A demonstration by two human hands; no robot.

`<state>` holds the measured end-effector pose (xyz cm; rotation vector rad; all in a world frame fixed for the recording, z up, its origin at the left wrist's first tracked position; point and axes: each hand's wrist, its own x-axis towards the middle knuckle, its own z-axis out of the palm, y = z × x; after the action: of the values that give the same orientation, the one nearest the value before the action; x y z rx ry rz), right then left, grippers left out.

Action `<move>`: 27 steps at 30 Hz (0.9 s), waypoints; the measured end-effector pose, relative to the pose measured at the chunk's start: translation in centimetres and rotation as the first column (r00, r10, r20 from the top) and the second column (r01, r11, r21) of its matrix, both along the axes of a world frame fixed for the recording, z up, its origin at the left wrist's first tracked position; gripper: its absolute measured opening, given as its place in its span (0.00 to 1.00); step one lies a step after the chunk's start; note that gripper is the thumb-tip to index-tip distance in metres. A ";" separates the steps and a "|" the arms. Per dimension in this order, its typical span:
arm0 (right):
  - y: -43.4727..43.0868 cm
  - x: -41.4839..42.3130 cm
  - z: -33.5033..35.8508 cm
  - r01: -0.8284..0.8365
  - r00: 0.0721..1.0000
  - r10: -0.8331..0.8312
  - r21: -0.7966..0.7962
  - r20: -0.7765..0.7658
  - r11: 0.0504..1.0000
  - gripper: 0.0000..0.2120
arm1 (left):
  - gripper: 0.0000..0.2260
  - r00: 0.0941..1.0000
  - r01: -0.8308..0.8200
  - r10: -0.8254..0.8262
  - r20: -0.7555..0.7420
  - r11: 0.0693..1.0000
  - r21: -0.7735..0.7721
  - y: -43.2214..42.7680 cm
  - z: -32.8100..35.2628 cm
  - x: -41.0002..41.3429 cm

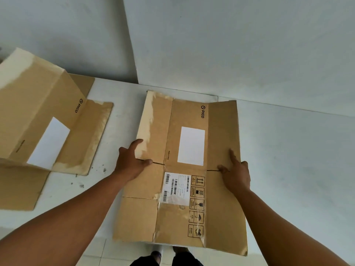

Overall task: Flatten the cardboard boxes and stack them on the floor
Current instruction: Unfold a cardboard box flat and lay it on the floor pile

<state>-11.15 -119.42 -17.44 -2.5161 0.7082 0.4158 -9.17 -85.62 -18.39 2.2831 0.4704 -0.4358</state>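
Now the flattened box (184,169) is held out flat in front of the person, printed side up, over the white floor (288,150) close to the wall (230,45). The left hand (130,162) grips its left edge and the right hand (237,173) its right edge, each with thumb and forefinger on top and the other fingers hidden past the edge. Off to the left a second box (42,116), only partly collapsed, rests on a flat sheet (17,189) of cardboard.

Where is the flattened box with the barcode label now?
Head view, centre: the flattened box is between the left hand and right hand, right of the other box.
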 end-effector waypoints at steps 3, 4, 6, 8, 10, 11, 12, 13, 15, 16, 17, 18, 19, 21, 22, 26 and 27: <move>-0.3 -1.7 1.1 0.020 0.999 -0.020 -0.001 0.038 1.000 0.35 | 0.36 0.995 0.098 -0.096 0.033 0.994 -0.042 -0.2 0.0 -0.6; -0.5 -2.2 1.2 0.021 0.999 -0.021 0.000 0.044 1.000 0.35 | 0.36 0.992 0.123 -0.120 0.040 0.990 -0.069 -0.3 0.0 -0.7; -1.6 -3.3 1.9 0.052 0.997 -0.052 -0.001 0.057 0.999 0.34 | 0.36 0.987 0.156 -0.150 0.052 0.980 -0.125 -1.3 0.4 -0.8; -2.7 -4.0 2.3 0.084 0.994 -0.084 0.005 0.067 0.996 0.33 | 0.36 0.985 0.167 -0.158 0.071 0.974 -0.150 -2.5 0.7 -0.9; -4.4 -5.1 3.2 0.131 0.987 -0.131 0.009 0.092 0.991 0.32 | 0.36 0.981 0.185 -0.168 0.102 0.964 -0.193 -4.4 1.4 -1.1; -5.5 -5.8 3.8 0.155 0.982 -0.155 0.008 0.110 0.988 0.31 | 0.36 0.977 0.200 -0.178 0.119 0.956 -0.213 -5.7 1.9 -1.1; -6.7 -6.6 4.4 0.176 0.976 -0.176 0.010 0.129 0.984 0.30 | 0.36 0.973 0.216 -0.189 0.135 0.949 -0.228 -7.0 2.4 -1.2; -8.0 -7.4 5.0 0.200 0.968 -0.200 0.015 0.151 0.980 0.29 | 0.36 0.966 0.239 -0.207 0.153 0.942 -0.235 -8.4 2.9 -1.2; -10.4 -8.8 6.0 0.241 0.953 -0.244 0.037 0.182 0.970 0.28 | 0.36 0.955 0.272 -0.229 0.187 0.929 -0.250 -10.9 3.9 -1.2; -11.9 -9.8 6.5 0.266 0.942 -0.270 0.050 0.200 0.963 0.27 | 0.36 0.948 0.291 -0.242 0.206 0.922 -0.257 -12.6 4.4 -1.3; -13.5 -10.8 6.9 0.286 0.931 -0.292 0.060 0.218 0.956 0.26 | 0.36 0.941 0.309 -0.255 0.221 0.913 -0.265 -14.3 5.0 -1.5; -15.2 -12.0 7.3 0.307 0.919 -0.315 0.070 0.237 0.949 0.25 | 0.36 0.934 0.331 -0.272 0.232 0.904 -0.270 -16.2 5.6 -1.7; -17.0 -13.1 7.7 0.325 0.908 -0.334 0.079 0.251 0.942 0.24 | 0.36 0.926 0.351 -0.289 0.244 0.895 -0.274 -18.2 6.2 -2.0; -20.6 -15.3 8.4 0.353 0.889 -0.365 0.097 0.277 0.931 0.23 | 0.36 0.909 0.390 -0.322 0.266 0.882 -0.264 -22.3 7.2 -2.8; -22.5 -16.6 8.8 0.371 0.875 -0.387 0.111 0.291 0.922 0.23 | 0.36 0.899 0.410 -0.339 0.278 0.874 -0.260 -24.5 7.6 -3.2; -31.2 -21.4 10.2 0.433 0.810 -0.473 0.191 0.345 0.881 0.21 | 0.36 0.877 0.442 -0.362 0.317 0.866 -0.233 -34.6 9.4 -6.1; -33.6 -22.8 10.6 0.453 0.783 -0.504 0.221 0.365 0.864 0.21 | 0.36 0.870 0.450 -0.364 0.333 0.863 -0.232 -37.3 9.9 -7.1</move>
<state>-33.91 -153.03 -6.83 -2.0930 1.0670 -0.2467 -16.30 -122.87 -8.49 2.0880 -0.2271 -0.3539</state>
